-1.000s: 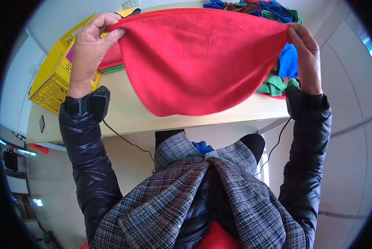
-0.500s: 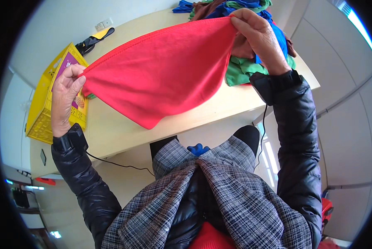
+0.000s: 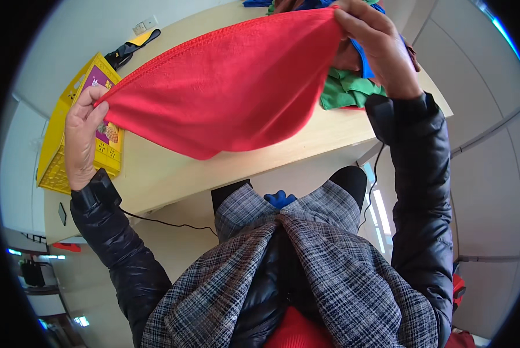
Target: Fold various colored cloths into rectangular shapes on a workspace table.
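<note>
A red cloth [image 3: 225, 87] with a stitched edge is stretched between my two hands above the table. My left hand [image 3: 86, 124] pinches its left corner between thumb and fingers, in front of the yellow box. At the far right, my right hand [image 3: 379, 43] grips the other corner, higher up. The cloth's stitched edge runs taut between the hands while its lower part hangs loose in a curve. Behind my right hand lies a pile of cloths, with a green cloth [image 3: 350, 90] at its near side; the red cloth hides part of the pile.
A yellow box [image 3: 68, 139] with a purple panel stands at the table's left. Beyond it lies a black and yellow object [image 3: 129, 51] near a wall socket [image 3: 145, 25]. The pale table [image 3: 173, 180] ends just before my knees. A small dark flat object [image 3: 62, 214] lies at the left edge.
My hands have drawn slightly farther apart, the left to the left and the right up and rightward. The cloth is pulled tauter, and its lower point has risen.
</note>
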{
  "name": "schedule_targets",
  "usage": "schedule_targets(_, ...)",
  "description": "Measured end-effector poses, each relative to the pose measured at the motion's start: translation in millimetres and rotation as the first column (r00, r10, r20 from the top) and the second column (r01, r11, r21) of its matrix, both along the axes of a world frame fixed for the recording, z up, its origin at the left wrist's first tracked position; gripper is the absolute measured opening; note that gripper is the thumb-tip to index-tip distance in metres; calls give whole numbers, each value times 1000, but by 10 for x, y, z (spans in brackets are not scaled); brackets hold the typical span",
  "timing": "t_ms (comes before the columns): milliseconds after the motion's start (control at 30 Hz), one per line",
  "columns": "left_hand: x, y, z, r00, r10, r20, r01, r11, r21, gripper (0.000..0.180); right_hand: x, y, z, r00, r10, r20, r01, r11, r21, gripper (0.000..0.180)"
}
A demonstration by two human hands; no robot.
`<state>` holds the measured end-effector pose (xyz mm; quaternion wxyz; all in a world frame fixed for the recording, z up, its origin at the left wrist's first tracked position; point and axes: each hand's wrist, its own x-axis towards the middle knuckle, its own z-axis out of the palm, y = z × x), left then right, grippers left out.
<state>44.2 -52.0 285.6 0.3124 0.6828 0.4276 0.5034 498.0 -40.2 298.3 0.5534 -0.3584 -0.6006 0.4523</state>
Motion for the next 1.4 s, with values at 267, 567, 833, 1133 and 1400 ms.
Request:
schedule_targets(267, -255, -82, -180, 898, -440, 2, 439, 897, 42, 14, 462, -64, -362, 993, 61, 98, -80, 975, 208, 26)
schedule_targets(567, -16, 867, -1274, 992, -113, -51, 88, 930, -356, 11, 105, 957, -1345, 921, 10, 389, -49, 995, 90, 15)
schedule_targets(833, -180, 2002, -2322, 982, -73, -173, -19, 880, -475, 17, -110, 2003, -2292, 795, -138, 591, 169, 986, 2, 17)
schedule_targets(1133, -209, 2633, -2704, 967, 69, -244, -174, 881, -440, 15, -436, 2609, -2611, 878, -76, 472, 260, 905, -337, 18)
schedule_targets(1400, -338, 3017, -2977, 908, 250, -335, -356, 883, -306, 19, -509, 2749, -2884, 872, -114, 476, 179, 979, -93, 32)
